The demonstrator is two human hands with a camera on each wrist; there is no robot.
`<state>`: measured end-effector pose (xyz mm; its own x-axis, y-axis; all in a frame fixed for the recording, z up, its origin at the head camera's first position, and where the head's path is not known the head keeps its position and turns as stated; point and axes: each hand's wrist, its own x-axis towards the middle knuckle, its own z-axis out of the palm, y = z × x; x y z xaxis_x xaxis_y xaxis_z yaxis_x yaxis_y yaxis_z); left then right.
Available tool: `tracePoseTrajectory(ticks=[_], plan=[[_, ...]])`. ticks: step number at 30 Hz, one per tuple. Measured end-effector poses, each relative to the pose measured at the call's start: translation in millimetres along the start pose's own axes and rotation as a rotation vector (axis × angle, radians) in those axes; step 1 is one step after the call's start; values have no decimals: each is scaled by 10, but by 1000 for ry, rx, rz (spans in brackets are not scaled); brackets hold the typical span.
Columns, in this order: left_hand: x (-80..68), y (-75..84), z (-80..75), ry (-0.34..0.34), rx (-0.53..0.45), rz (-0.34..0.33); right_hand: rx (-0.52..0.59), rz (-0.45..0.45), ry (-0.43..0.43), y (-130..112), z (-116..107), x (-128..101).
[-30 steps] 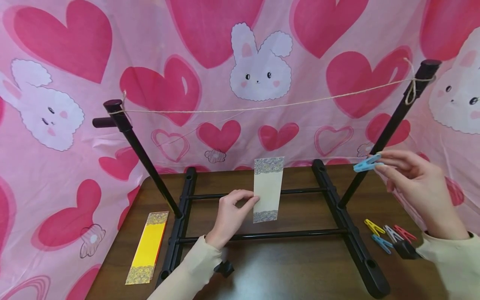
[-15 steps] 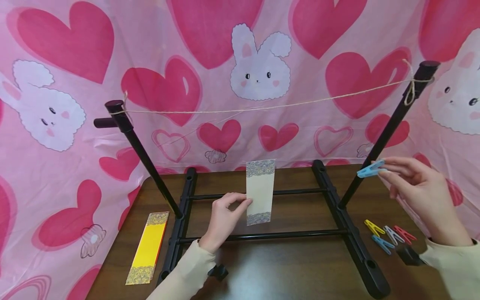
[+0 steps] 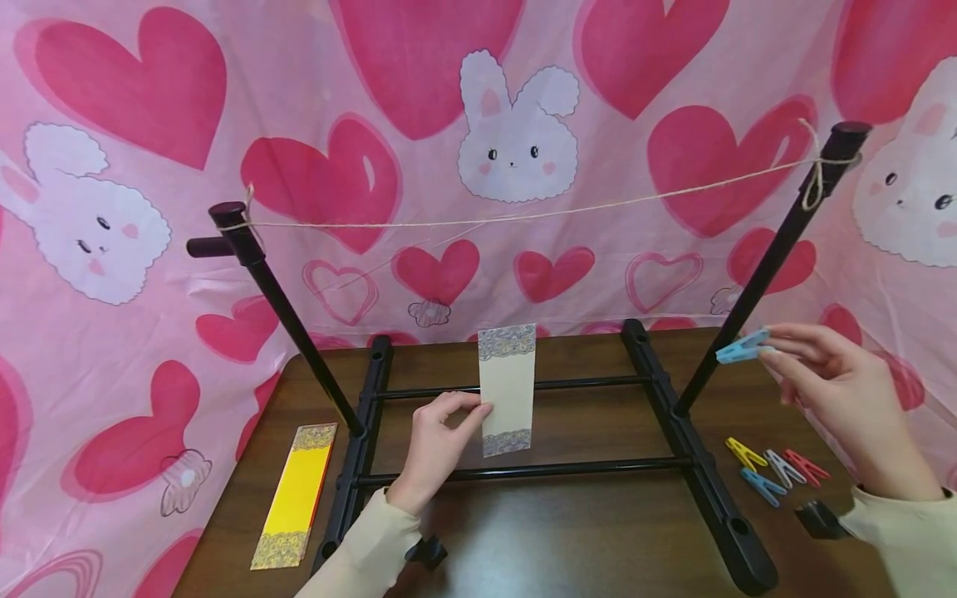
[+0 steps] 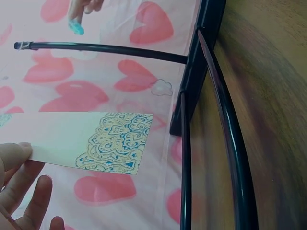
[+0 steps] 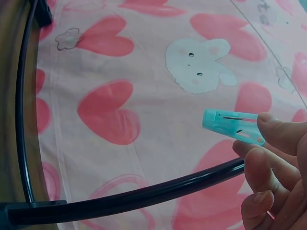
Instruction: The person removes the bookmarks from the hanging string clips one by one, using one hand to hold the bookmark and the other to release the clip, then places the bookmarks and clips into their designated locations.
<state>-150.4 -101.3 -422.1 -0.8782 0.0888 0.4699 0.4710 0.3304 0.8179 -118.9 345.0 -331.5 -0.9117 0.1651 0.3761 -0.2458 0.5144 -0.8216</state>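
Observation:
My left hand [image 3: 437,444] pinches a cream paper card [image 3: 508,390] by its left edge, between thumb and fingers. Lacy patterned bands cross the card's top and bottom; in the left wrist view one band [image 4: 120,143] shows blue and gold scrollwork. The card stands upright in the air over the black frame's crossbars, below the string. Over at the right, my right hand [image 3: 852,394] pinches a light blue clothespin [image 3: 743,346] by its handle end, with the nose pointing left. In the right wrist view the clothespin [image 5: 232,125] has nothing in its mouth.
A thin string [image 3: 449,223] runs between two slanting black posts [image 3: 292,324] of the frame. Yellow patterned cards [image 3: 295,498] lie on the table at left. Several loose clothespins [image 3: 763,486] lie at right. A pink heart-and-rabbit cloth [image 3: 419,83] hangs behind.
My left hand has moved left and slightly down with the card. My right hand has dropped a little with the clothespin, its grip unchanged.

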Motion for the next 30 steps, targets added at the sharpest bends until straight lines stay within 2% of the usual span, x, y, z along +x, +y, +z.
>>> tracePoseTrajectory(ticks=[6,14,22,30], plan=[[-38,-50,-48,18,10,-22,22,-13,20,62,-1,-25],[-98,-75,-139,31,10,-85,21,9,15,133,-24,-55],[-131,-122,-207,53,24,-89,16,11,15,213,-36,-82],[-169,-171,-275,62,32,-127,-4,11,17,286,-60,-103]])
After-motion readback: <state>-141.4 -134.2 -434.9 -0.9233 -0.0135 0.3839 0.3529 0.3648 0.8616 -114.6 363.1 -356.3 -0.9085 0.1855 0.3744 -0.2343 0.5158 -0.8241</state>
